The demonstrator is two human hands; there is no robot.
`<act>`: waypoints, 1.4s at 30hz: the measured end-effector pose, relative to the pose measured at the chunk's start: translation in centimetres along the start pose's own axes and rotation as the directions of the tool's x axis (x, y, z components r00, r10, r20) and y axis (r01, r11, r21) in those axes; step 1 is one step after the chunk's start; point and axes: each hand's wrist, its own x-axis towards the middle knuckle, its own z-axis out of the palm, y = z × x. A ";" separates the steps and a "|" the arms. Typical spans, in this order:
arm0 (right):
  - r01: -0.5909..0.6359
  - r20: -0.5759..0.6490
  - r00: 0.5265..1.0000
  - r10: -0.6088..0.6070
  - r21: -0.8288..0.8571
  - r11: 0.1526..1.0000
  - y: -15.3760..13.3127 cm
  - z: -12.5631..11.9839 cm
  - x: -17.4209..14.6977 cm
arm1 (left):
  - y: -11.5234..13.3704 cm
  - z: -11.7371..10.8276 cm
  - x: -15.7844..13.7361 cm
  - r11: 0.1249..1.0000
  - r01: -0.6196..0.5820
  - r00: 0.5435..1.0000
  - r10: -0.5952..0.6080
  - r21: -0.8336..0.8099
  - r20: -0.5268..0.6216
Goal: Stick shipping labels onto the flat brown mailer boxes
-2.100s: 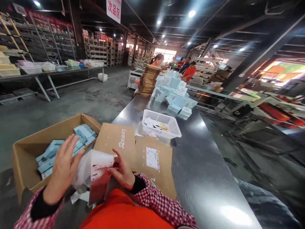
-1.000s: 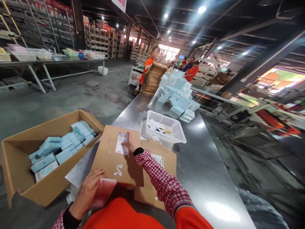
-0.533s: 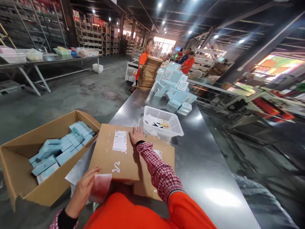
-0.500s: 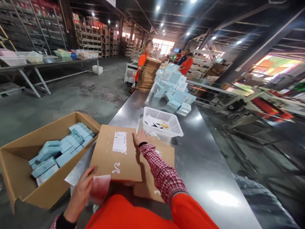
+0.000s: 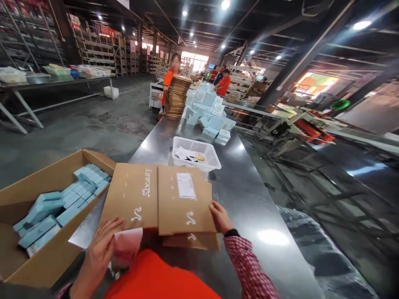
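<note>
Two flattened cardboard boxes lie side by side on the steel table. The left cardboard box (image 5: pixel 129 191) bears white "beauty" print and a squiggle. On the right cardboard box (image 5: pixel 174 211) is a white printed label (image 5: pixel 186 185); another flattened box (image 5: pixel 191 241) shows beneath it. My right hand (image 5: pixel 222 218) is closed on the right edge of the labelled box, thumb on top. My left hand (image 5: pixel 102 245) has its fingers on the near left corner of the left box. A pinkish-white paper sheet (image 5: pixel 127 245) is held at its thumb, partly hidden.
An open carton (image 5: pixel 46 265) with several light-blue boxes stands left. Beyond the cardboard is a white basket (image 5: pixel 215 160) with papers and a yellow-handled tool. Farther off are piled blue boxes (image 5: pixel 207 110), stacked cardboard (image 5: pixel 177 97) and co-workers. Black plastic (image 5: pixel 324 249) lies right.
The labelled box has moved from the left onto the right pile, uncovering an unlabelled one. My right hand went from its far edge to its right edge. The view has turned right.
</note>
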 end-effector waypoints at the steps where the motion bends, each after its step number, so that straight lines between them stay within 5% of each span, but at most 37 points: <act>1: -0.027 -0.044 0.999 0.027 0.000 1.000 1.1 -2.8 0.3 | 1.0 -1.3 0.6 1.000 -0.002 1.000 0.001 -0.004 -0.025; 3: -0.083 -0.065 0.995 0.082 -0.013 0.996 3.1 -6.8 0.8 | 2.8 -3.8 1.7 1.000 -0.009 0.999 0.010 0.004 -0.049; 5: -0.115 -0.060 0.992 0.107 -0.139 0.984 3.9 -7.8 0.8 | 4.5 -6.0 2.9 1.000 -0.030 0.997 0.030 -0.002 -0.072; 8: 0.000 -0.066 0.997 -0.027 -0.385 0.923 1.3 -3.5 -1.1 | 7.0 -8.0 4.7 0.998 -0.053 0.994 0.050 -0.034 -0.096; 10: 0.214 0.107 0.976 -0.189 -0.331 0.919 -2.4 1.9 -3.8 | 8.5 -8.7 5.8 0.997 -0.071 0.992 0.066 -0.044 -0.107; 11: 0.327 0.277 0.923 -0.269 -0.191 0.926 -4.5 5.0 -5.6 | 9.1 -9.0 6.4 0.996 -0.077 0.990 0.071 -0.044 -0.119; 13: 0.404 0.620 0.664 -0.418 0.173 0.898 -8.1 11.2 -9.1 | 9.8 -9.5 7.3 0.996 -0.082 0.985 0.075 -0.036 -0.156; 15: 0.310 0.794 0.393 -0.463 0.359 0.880 -10.4 16.3 -12.1 | 9.6 -10.1 7.7 0.998 -0.060 0.979 0.055 -0.016 -0.194; 16: 0.253 0.819 0.347 -0.458 0.388 0.886 -11.0 18.3 -13.2 | 9.1 -10.4 7.7 1.000 -0.029 0.977 0.030 0.009 -0.213; 17: 0.214 0.829 0.338 -0.446 0.393 0.894 -11.2 19.7 -13.9 | 8.5 -10.7 7.4 0.999 0.021 0.973 -0.008 0.050 -0.231; 19: 0.200 0.807 0.399 -0.436 0.387 0.900 -11.1 21.1 -14.6 | 7.0 -11.2 6.5 0.976 0.158 0.951 -0.109 0.152 -0.291; 22: 0.357 0.750 0.433 -0.500 0.367 0.859 -10.9 20.9 -14.3 | 5.9 -10.9 4.3 0.948 0.220 0.949 -0.153 0.229 -0.277; 26: 0.566 0.730 0.381 -0.568 0.302 0.767 -11.1 20.3 -14.3 | 6.3 -8.3 2.2 0.979 0.198 0.979 -0.197 0.036 -0.046; 31: 0.405 0.759 0.442 -0.478 0.307 0.861 -10.8 21.0 -14.4 | 6.2 -5.7 1.3 0.851 0.456 0.879 -0.477 -0.258 -0.021; 34: 0.340 0.762 0.461 -0.454 0.320 0.884 -11.3 21.2 -14.1 | 5.8 -5.7 1.5 0.832 0.488 0.863 -0.505 -0.265 0.006; 42: 0.577 0.647 0.504 -0.572 0.241 0.781 -12.9 21.8 -13.3 | 5.4 -5.2 3.4 0.791 0.546 0.828 -0.560 -0.276 0.033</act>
